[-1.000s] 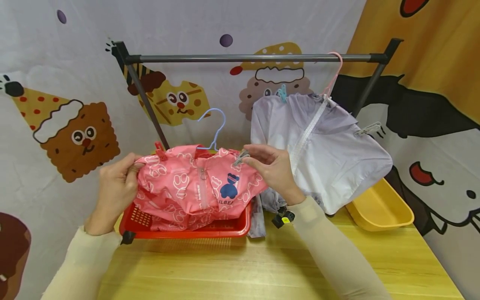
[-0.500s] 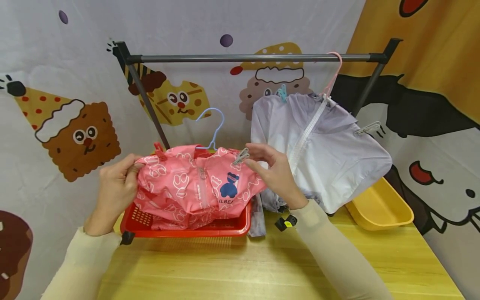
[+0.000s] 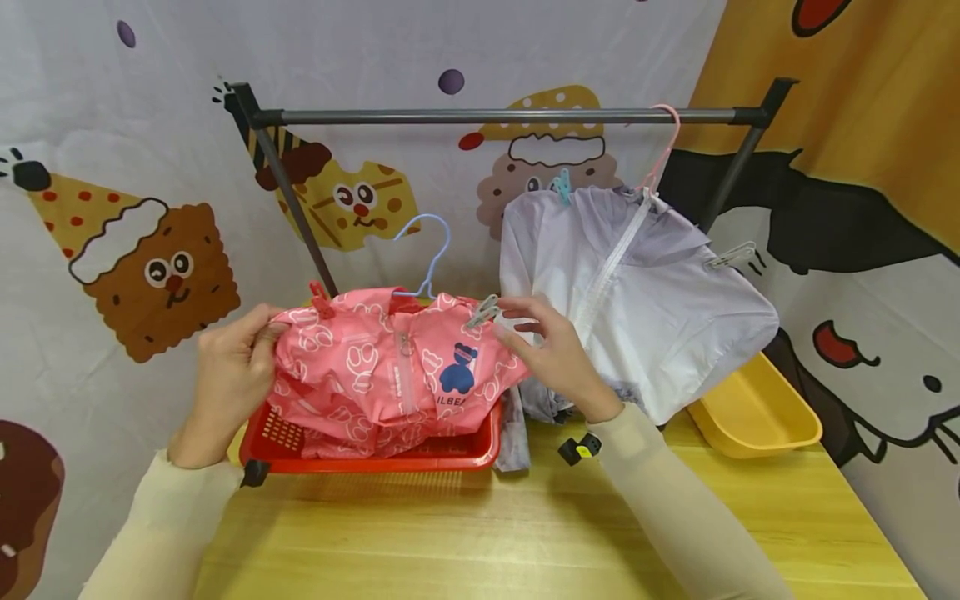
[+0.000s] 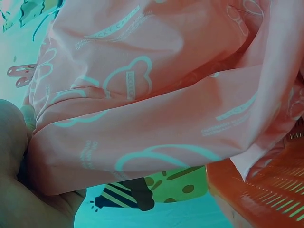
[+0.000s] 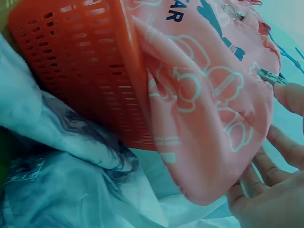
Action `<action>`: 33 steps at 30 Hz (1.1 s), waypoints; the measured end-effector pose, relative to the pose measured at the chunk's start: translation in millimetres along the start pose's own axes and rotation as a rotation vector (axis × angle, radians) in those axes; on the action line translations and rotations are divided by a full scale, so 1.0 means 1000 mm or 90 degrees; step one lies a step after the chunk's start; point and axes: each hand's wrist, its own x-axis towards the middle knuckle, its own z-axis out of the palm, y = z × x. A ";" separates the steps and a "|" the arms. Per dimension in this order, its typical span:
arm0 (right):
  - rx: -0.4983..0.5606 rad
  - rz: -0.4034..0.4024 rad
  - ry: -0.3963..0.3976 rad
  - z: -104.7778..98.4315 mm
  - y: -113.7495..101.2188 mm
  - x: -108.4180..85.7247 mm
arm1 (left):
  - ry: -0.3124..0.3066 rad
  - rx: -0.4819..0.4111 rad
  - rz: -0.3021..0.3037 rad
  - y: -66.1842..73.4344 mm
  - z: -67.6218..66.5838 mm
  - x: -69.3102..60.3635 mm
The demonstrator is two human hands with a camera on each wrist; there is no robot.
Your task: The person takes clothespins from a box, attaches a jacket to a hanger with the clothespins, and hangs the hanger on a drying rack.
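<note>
A pink jacket [image 3: 367,375] with white outlines and a blue bear print is on a blue hanger [image 3: 435,258], above a red basket [image 3: 375,467]. At its left shoulder a red clothespin [image 3: 321,300] grips the cloth; a grey clothespin [image 3: 483,311] is clipped at the right shoulder. My left hand [image 3: 231,375] pinches the jacket's left end. Beside the grey clothespin, my right hand [image 3: 555,354] has its fingers spread and loosely bent. In the right wrist view its thumb [image 5: 290,97] lies at the clip's end, and the other fingers are by the sleeve edge.
Behind stands a dark metal rack [image 3: 480,117]. A pale lilac and white jacket [image 3: 652,300] hangs from it on a pink hanger [image 3: 663,150], with a light blue clothespin [image 3: 562,187] and a whitish one [image 3: 731,255]. A yellow tray [image 3: 757,412] sits at right on the wooden table [image 3: 465,542].
My right hand has let go of the grey clothespin and moved slightly right, its fingers spreading. The clip stays on the jacket. My left hand keeps its grip.
</note>
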 end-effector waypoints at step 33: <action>-0.024 0.040 -0.060 0.012 0.024 -0.013 | -0.036 -0.075 -0.194 0.001 0.003 -0.005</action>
